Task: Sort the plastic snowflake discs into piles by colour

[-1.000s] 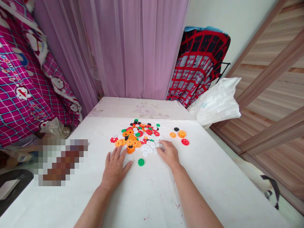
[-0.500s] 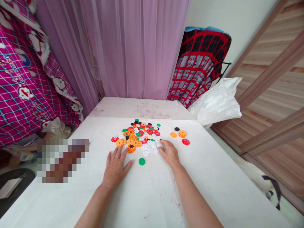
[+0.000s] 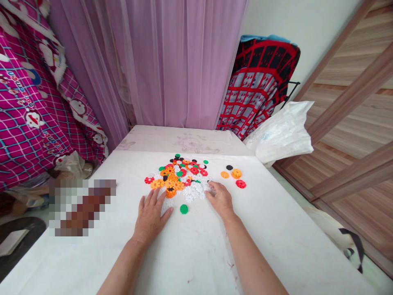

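Observation:
A heap of flower-shaped plastic discs (image 3: 173, 176) in orange, red, green, black and white is spread over the table. At its lower left edge rests my left hand (image 3: 150, 217), palm down with the fingers spread beside the orange discs. White discs (image 3: 195, 191) form the near right part of the heap. My right hand (image 3: 221, 200) lies beside them, its fingers bent and apart, fingertips at the rim of the white ones. Nothing held shows in either hand. Between the hands, a single green disc (image 3: 184, 209) sits apart, nearer to me.
To the right lie a black disc (image 3: 229, 167), orange discs (image 3: 236, 173) and a red disc (image 3: 241, 184). A white plastic bag (image 3: 281, 133) stands at the table's right far edge. Behind the white-covered table (image 3: 190, 250) hangs a purple curtain (image 3: 184, 61). A blurred-out patch covers the left side.

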A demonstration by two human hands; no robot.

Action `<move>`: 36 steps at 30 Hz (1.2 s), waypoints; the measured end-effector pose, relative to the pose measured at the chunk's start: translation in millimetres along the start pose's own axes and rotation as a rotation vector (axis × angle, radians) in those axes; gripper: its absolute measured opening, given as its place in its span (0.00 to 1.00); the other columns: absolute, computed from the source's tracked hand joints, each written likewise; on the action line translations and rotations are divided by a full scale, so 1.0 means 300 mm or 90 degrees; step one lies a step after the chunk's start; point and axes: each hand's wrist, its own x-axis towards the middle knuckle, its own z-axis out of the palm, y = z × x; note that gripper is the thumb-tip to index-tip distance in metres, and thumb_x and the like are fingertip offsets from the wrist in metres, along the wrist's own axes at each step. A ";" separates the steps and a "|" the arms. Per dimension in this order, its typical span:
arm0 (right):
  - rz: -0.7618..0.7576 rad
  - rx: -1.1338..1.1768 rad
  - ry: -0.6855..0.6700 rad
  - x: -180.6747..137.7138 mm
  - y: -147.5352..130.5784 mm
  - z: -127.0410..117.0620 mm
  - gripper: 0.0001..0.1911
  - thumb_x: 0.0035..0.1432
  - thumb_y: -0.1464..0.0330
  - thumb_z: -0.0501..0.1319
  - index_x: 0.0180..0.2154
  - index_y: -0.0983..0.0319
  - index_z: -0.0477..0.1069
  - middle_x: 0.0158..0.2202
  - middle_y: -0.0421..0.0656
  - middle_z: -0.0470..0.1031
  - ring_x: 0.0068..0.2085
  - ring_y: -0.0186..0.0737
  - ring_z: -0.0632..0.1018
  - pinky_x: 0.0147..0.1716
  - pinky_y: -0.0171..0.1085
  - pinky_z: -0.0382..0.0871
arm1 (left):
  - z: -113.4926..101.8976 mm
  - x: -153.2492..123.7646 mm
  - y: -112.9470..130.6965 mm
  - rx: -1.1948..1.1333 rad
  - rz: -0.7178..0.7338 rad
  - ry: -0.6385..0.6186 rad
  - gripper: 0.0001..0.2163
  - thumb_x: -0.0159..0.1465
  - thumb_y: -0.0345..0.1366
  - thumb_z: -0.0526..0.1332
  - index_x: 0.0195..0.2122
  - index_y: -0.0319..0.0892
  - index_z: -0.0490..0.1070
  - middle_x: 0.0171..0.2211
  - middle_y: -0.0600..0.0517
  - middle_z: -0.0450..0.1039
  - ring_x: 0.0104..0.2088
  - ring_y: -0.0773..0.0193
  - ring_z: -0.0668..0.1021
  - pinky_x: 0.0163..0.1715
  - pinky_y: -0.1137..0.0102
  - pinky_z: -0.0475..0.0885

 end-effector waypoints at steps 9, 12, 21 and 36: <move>0.014 -0.040 0.010 -0.002 -0.007 -0.008 0.16 0.49 0.65 0.61 0.42 0.58 0.73 0.38 0.42 0.77 0.40 0.43 0.74 0.42 0.41 0.67 | -0.011 0.001 0.005 0.004 -0.004 -0.013 0.26 0.65 0.49 0.53 0.61 0.43 0.63 0.65 0.41 0.58 0.65 0.48 0.61 0.62 0.47 0.53; 0.014 -0.045 -0.002 -0.001 -0.009 -0.009 0.16 0.49 0.65 0.62 0.42 0.58 0.73 0.37 0.42 0.77 0.40 0.43 0.74 0.42 0.41 0.66 | -0.022 0.003 0.010 0.015 -0.007 -0.034 0.26 0.65 0.49 0.53 0.61 0.42 0.63 0.65 0.41 0.58 0.65 0.48 0.61 0.63 0.48 0.53; 0.069 0.031 0.002 -0.002 -0.001 -0.005 0.22 0.49 0.63 0.60 0.48 0.58 0.70 0.38 0.40 0.77 0.40 0.42 0.75 0.45 0.43 0.67 | -0.016 0.002 0.006 0.009 0.000 -0.012 0.26 0.65 0.49 0.53 0.61 0.43 0.63 0.65 0.41 0.59 0.64 0.48 0.62 0.62 0.47 0.54; 0.137 0.164 0.156 0.012 0.054 -0.027 0.30 0.47 0.60 0.59 0.53 0.61 0.64 0.40 0.44 0.76 0.35 0.39 0.75 0.39 0.41 0.70 | -0.009 0.001 0.001 -0.001 -0.001 -0.015 0.26 0.65 0.49 0.53 0.61 0.44 0.62 0.65 0.41 0.58 0.65 0.49 0.61 0.63 0.48 0.53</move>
